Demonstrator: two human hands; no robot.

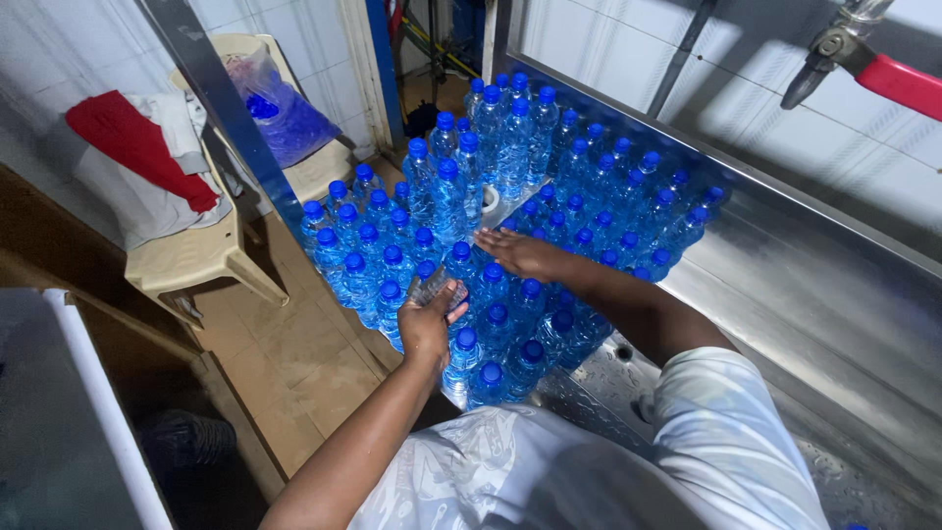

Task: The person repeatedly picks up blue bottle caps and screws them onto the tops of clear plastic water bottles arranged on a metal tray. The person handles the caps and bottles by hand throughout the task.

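My left hand [428,324] is closed around a clear bottle [433,286] that lies tilted above the others, near the left edge of the steel desk [824,324]. My right hand [520,253] lies open, palm down, fingers spread on the blue caps in the middle of the crowd of bottles [510,206]. These bottles stand upright, packed cap to cap, and fill the desk from its near left edge to the far end by the wall; the right part of the desk is bare wet metal. One bottle near the middle of the pack shows a white top [490,199] instead of a blue one.

Off the left edge of the desk, on the tiled floor, stands a cream plastic chair [196,255] with a red cloth [137,142] and a pale cloth draped over it. A bag of blue caps [280,113] sits on a second chair behind. At the upper right a valve with a red handle [898,83] juts from the wall.
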